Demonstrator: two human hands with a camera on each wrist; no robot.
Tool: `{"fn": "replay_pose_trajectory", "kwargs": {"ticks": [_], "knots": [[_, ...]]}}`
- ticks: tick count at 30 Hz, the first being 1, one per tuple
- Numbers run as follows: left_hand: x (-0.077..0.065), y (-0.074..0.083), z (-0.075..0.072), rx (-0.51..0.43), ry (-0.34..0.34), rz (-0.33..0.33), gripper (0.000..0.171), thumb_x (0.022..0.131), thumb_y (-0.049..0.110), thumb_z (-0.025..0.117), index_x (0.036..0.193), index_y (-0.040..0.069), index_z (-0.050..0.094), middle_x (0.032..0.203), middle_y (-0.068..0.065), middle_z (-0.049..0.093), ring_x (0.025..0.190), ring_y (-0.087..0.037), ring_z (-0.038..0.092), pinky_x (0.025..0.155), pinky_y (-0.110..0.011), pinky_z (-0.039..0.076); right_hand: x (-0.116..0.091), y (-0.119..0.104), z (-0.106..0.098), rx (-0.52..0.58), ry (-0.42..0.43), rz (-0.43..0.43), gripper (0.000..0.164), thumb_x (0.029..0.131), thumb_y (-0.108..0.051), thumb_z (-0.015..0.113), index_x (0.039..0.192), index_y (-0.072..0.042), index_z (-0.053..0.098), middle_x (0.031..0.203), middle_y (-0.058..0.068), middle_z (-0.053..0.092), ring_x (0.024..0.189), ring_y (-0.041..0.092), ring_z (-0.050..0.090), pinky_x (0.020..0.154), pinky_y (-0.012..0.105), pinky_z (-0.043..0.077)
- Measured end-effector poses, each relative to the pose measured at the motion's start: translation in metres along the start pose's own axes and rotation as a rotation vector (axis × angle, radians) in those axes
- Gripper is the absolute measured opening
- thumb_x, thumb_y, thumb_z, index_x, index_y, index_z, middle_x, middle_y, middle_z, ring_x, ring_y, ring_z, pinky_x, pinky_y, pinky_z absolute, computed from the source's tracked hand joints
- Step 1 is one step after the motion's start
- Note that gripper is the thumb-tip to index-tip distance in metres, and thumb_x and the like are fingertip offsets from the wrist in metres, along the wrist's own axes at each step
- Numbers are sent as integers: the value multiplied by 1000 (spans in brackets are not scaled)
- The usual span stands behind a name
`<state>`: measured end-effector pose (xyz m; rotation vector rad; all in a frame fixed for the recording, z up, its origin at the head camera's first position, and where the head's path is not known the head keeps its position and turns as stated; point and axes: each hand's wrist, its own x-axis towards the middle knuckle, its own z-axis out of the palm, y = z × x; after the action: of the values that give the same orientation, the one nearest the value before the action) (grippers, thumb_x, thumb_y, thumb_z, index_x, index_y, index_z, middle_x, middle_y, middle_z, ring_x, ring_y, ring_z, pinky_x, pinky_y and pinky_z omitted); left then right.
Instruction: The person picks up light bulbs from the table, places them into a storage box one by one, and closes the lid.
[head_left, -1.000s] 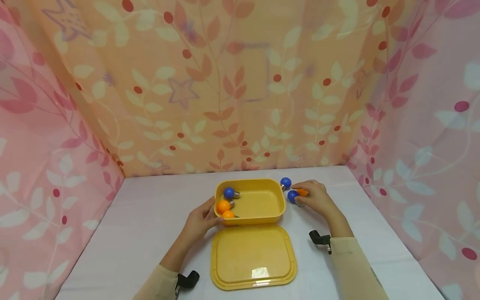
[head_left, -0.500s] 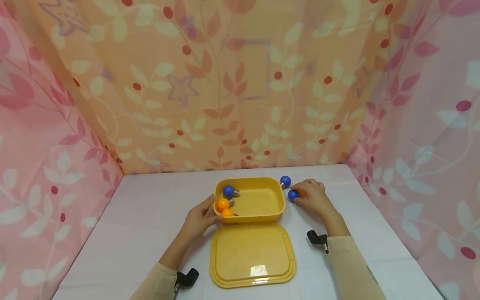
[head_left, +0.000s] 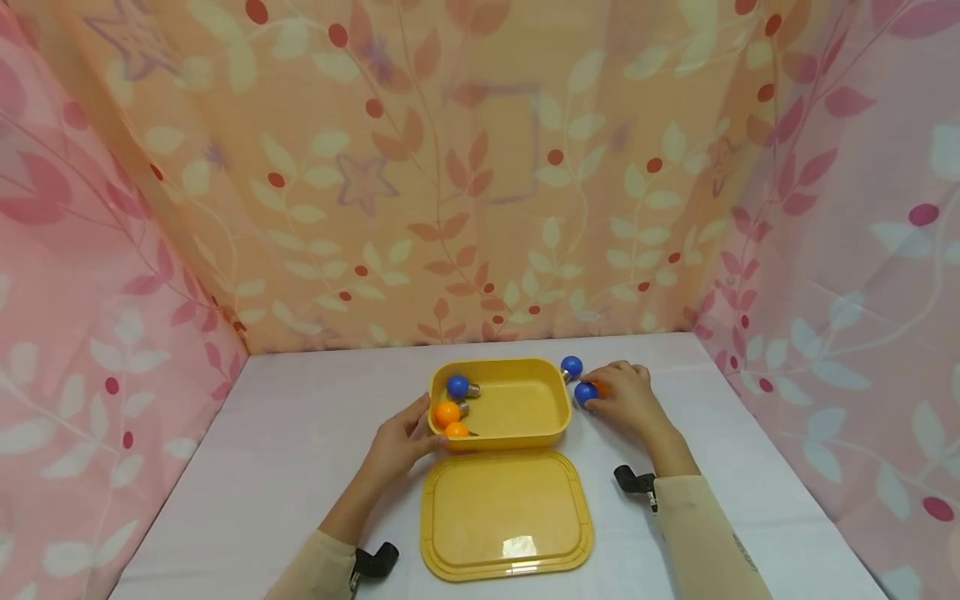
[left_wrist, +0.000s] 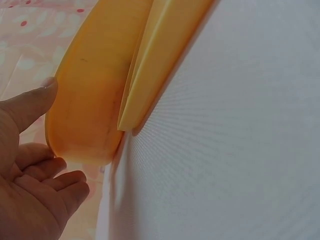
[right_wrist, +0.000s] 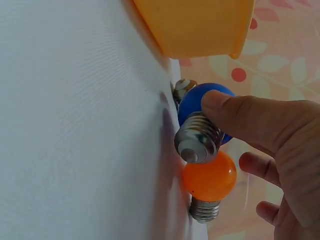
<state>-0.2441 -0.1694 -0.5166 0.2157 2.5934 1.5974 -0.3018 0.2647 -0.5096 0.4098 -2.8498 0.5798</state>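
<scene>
My right hand point(head_left: 626, 402) pinches a blue light bulb point(head_left: 586, 394) beside the box's right end. In the right wrist view the thumb presses on its globe, its metal screw base faces the camera, and the index fingertip is hidden behind. Just past it lies an orange light bulb point(right_wrist: 209, 177), partly covered by the hand in the head view. Another blue bulb point(head_left: 572, 367) lies at the box's far right corner. My left hand point(head_left: 397, 440) holds the near left corner of the open yellow plastic box point(head_left: 525, 408), thumb on the near side, fingers at the left end.
Inside the box, along its left end, lie a blue bulb point(head_left: 458, 386) and two orange bulbs point(head_left: 447, 412). The yellow lid point(head_left: 507, 517) lies flat in front of the box. Patterned cloth walls point(head_left: 480, 250) enclose the white table point(head_left: 300, 433) at the back and sides.
My right fingers have closed in on the blue bulb, whose base has turned out of sight in the head view. The left hand and the box stay in place.
</scene>
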Motion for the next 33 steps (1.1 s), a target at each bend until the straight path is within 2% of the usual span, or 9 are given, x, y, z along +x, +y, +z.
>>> {"fn": "replay_pose_trajectory", "kwargs": {"ticks": [10,15,20,29,33], "knots": [[-1,0,2,1,0,24,86,86,36,84,158,19,41,162,5,40,151,-24,37,120,-50,34,-2,-7,-8,136,36,48,43,84,-30,87,123,-20,73,124,6,71,125,31,49,109,59,23],[-1,-1,2,-7,4,27,85,86,34,84,158,18,41,162,5,40,150,-24,37,121,-50,34,2,-17,-18,246,85,35,44,85,-32,85,125,-20,73,131,8,69,129,33,49,111,63,24],[-1,-1,2,-7,4,28,84,87,34,84,157,19,42,162,4,41,150,-24,37,121,-50,34,6,-31,-25,356,108,38,43,84,-33,86,124,-23,73,132,5,68,129,30,49,112,63,25],[-2,1,2,5,17,13,85,85,35,85,157,19,42,162,5,40,151,-25,37,121,-50,33,19,-61,-36,357,87,-26,42,86,-34,85,125,-23,73,132,3,68,130,29,50,116,65,24],[-2,1,2,8,12,26,85,86,35,85,157,19,42,162,5,41,150,-25,38,121,-51,33,27,-72,-42,445,43,-12,45,86,-34,84,127,-20,72,136,3,65,132,33,52,117,66,31]]}}
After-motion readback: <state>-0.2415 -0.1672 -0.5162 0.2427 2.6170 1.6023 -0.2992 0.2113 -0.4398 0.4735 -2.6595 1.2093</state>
